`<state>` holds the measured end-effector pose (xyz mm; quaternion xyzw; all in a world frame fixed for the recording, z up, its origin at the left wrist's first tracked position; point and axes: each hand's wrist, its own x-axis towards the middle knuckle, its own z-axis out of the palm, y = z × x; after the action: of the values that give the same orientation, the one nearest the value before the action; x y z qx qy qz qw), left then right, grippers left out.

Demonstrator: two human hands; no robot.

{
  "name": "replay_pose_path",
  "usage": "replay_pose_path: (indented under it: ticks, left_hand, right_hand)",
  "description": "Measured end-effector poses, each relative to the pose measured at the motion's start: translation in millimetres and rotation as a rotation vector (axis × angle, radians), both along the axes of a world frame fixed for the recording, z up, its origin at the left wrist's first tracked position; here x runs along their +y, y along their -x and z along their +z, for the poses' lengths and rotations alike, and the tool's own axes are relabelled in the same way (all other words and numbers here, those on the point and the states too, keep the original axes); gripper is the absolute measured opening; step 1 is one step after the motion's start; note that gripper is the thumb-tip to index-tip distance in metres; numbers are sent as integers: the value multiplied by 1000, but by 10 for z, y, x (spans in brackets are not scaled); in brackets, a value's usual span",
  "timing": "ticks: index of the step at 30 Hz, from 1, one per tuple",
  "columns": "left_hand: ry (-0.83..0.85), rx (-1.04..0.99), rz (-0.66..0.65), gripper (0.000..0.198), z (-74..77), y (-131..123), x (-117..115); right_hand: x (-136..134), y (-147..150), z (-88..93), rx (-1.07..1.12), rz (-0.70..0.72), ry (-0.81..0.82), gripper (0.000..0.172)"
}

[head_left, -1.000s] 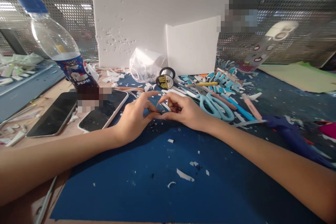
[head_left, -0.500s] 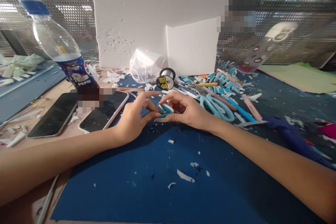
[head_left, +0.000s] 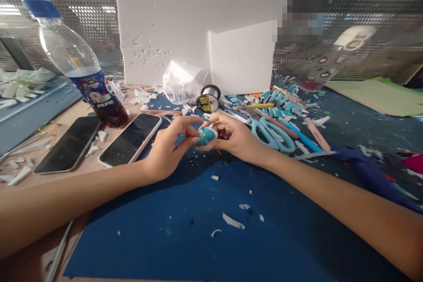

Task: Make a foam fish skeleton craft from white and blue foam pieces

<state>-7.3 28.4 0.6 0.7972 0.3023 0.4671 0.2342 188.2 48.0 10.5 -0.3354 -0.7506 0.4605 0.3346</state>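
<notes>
Between my two hands, just above the dark blue board [head_left: 158, 229], is a small teal and white piece [head_left: 207, 135], perhaps foam; its exact kind I cannot make out. The fingertips of my left hand [head_left: 172, 145] pinch its left side. My right hand [head_left: 233, 135] grips the right side, with the fingers curled behind it and partly hidden. A spool of clear line [head_left: 209, 98] stands just beyond the hands. Light blue scissors [head_left: 272, 134] lie close to the right wrist.
Two phones [head_left: 132, 139] and a Pepsi bottle [head_left: 90, 83] are at the left. White foam boards [head_left: 243, 59] stand behind. Blue and white scraps [head_left: 284, 101], a blue pen [head_left: 302, 136] and a dark blue glue gun [head_left: 366, 169] lie to the right, with a clear bottle [head_left: 333, 61] farther back.
The teal and white piece has turned in my fingers, so more of its teal face shows. Both hands stay in nearly the same place.
</notes>
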Motion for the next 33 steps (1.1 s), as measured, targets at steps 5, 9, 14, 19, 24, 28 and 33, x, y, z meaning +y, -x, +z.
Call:
replay_pose_path:
  ticks: [5, 9, 14, 19, 24, 28, 33]
  left_hand:
    - [19, -54, -36, 23, -23, 5, 1]
    - [54, -86, -58, 15, -14, -9, 7]
    - [165, -105, -46, 14, 11, -38, 23]
    - [181, -141, -25, 17, 8, -52, 28]
    - [322, -254, -9, 17, -46, -56, 71]
    - [412, -356, -29, 15, -94, -57, 117]
    - [509, -467, -33, 14, -74, -74, 117]
  right_hand:
    - [-4, 10, 28, 9, -8, 13, 35]
    - [-4, 27, 50, -3, 6, 34, 36]
    - [6, 41, 37, 16, 23, 60, 35]
    - [4, 45, 24, 55, -4, 89, 37]
    - [9, 38, 27, 72, -33, 51, 37]
    - [-1, 41, 26, 66, -66, -1, 36]
    - [-49, 45, 20, 8, -123, -93, 36]
